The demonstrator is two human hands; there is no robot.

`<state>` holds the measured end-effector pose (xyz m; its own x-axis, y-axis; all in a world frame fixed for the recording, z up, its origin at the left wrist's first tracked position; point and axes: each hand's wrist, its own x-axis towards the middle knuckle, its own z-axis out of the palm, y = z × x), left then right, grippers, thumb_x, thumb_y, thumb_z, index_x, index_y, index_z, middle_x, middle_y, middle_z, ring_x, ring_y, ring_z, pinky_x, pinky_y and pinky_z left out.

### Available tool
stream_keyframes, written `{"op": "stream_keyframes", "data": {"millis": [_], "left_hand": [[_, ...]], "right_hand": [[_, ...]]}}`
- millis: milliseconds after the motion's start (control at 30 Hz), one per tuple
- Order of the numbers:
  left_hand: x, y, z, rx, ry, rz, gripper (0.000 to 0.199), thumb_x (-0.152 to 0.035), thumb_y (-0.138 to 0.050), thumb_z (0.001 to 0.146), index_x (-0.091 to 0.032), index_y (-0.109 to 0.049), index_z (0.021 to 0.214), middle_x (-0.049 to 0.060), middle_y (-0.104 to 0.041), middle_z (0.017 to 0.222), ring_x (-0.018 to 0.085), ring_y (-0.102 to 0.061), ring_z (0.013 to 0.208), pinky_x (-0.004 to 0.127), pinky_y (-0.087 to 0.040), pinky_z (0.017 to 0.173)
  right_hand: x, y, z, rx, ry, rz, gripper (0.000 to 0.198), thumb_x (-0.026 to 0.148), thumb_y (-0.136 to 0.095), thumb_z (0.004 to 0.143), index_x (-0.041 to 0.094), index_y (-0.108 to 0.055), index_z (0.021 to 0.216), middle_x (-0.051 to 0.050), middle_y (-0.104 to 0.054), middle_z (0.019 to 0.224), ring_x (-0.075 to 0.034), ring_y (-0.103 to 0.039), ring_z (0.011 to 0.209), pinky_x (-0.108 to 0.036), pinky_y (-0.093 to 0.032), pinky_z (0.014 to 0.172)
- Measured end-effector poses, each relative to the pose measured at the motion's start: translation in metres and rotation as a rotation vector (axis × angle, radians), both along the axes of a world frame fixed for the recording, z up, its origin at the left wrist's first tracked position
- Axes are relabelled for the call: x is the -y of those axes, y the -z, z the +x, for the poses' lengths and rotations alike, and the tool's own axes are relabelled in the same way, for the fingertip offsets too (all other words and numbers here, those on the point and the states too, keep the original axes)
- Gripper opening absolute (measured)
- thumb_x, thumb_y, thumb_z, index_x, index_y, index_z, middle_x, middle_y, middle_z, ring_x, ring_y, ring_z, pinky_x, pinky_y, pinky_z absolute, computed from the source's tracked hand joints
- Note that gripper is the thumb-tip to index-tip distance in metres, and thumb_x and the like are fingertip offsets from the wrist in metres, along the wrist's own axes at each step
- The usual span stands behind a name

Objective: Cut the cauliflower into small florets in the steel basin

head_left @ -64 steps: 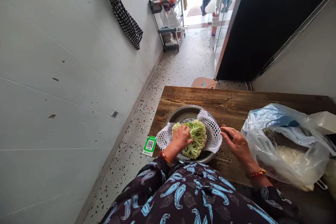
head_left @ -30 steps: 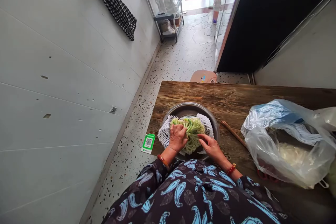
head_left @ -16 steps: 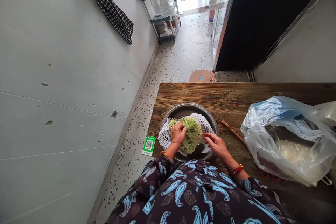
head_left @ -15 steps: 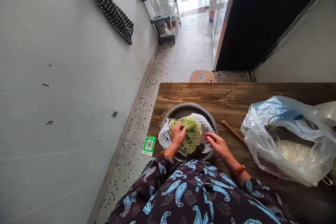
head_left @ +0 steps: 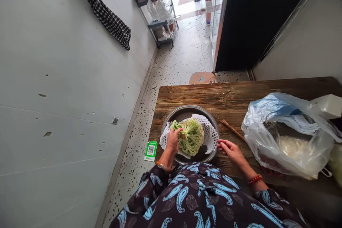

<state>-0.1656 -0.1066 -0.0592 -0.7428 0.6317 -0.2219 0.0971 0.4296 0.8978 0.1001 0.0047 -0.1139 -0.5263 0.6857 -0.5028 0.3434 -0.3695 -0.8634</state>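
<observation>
A pale green cauliflower (head_left: 192,136) lies stem-up in a round metal basin (head_left: 165,119) on the wooden table. Around it spreads a white foam net (head_left: 207,128), opened out to both sides. My left hand (head_left: 173,139) is closed on the cauliflower's stem end, at the left of the head. At the basin's right rim, my right hand (head_left: 230,150) pinches the edge of the foam net between thumb and fingers. The fingertips there are small in view.
Thin brown sticks (head_left: 232,130) lie right of the basin. Beyond them is a clear plastic bag (head_left: 288,142) with contents. A green QR card (head_left: 150,150) sits at the table's left edge. A pink stool (head_left: 201,77) stands behind the table, a shelf cart (head_left: 161,23) by the wall.
My right hand has moved right, from inside the basin to its rim, with the net's edge drawn outward. My left hand has shifted left and lower on the cauliflower, baring its stem.
</observation>
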Motion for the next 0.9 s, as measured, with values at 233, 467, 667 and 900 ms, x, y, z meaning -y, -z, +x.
{"op": "stream_keyframes", "data": {"millis": [233, 467, 667, 900], "left_hand": [[0.021, -0.013, -0.014, 0.074, -0.030, -0.111, 0.038, -0.054, -0.049, 0.082, -0.019, -0.063, 0.086, 0.001, -0.067, 0.064, 0.020, -0.065, 0.076, 0.032, -0.048, 0.076], [0.011, -0.012, -0.013, -0.628, 0.431, -0.411, 0.036, -0.045, -0.064, 0.080, -0.020, -0.067, 0.105, 0.006, -0.065, 0.086, 0.025, -0.062, 0.085, 0.035, -0.048, 0.080], [0.004, -0.010, -0.009, -0.879, 0.620, -0.511, 0.033, -0.035, -0.065, 0.084, -0.019, -0.065, 0.113, 0.009, -0.058, 0.095, 0.025, -0.058, 0.092, 0.038, -0.048, 0.084], [0.007, -0.001, -0.013, -0.861, 0.607, -0.483, 0.032, -0.033, -0.065, 0.085, -0.017, -0.063, 0.112, 0.011, -0.054, 0.099, 0.027, -0.056, 0.097, 0.040, -0.049, 0.086]], "right_hand": [[0.009, 0.029, 0.057, 0.182, 0.074, 0.195, 0.039, 0.049, -0.051, 0.081, 0.020, -0.073, 0.095, -0.008, -0.078, 0.085, -0.024, -0.073, 0.077, -0.037, -0.057, 0.070], [0.008, 0.036, 0.130, 0.403, 0.290, 0.421, 0.039, 0.048, -0.050, 0.079, 0.020, -0.072, 0.096, -0.012, -0.075, 0.104, -0.029, -0.068, 0.099, -0.046, -0.047, 0.097], [-0.036, 0.037, 0.169, 0.574, 0.414, 0.450, 0.055, 0.059, -0.038, 0.087, 0.015, -0.070, 0.094, -0.016, -0.076, 0.086, -0.027, -0.069, 0.075, -0.038, -0.052, 0.071], [-0.065, 0.034, 0.185, 0.748, 0.287, 0.493, 0.038, 0.047, -0.049, 0.085, 0.016, -0.069, 0.078, -0.014, -0.072, 0.074, -0.028, -0.066, 0.074, -0.036, -0.049, 0.070]]}}
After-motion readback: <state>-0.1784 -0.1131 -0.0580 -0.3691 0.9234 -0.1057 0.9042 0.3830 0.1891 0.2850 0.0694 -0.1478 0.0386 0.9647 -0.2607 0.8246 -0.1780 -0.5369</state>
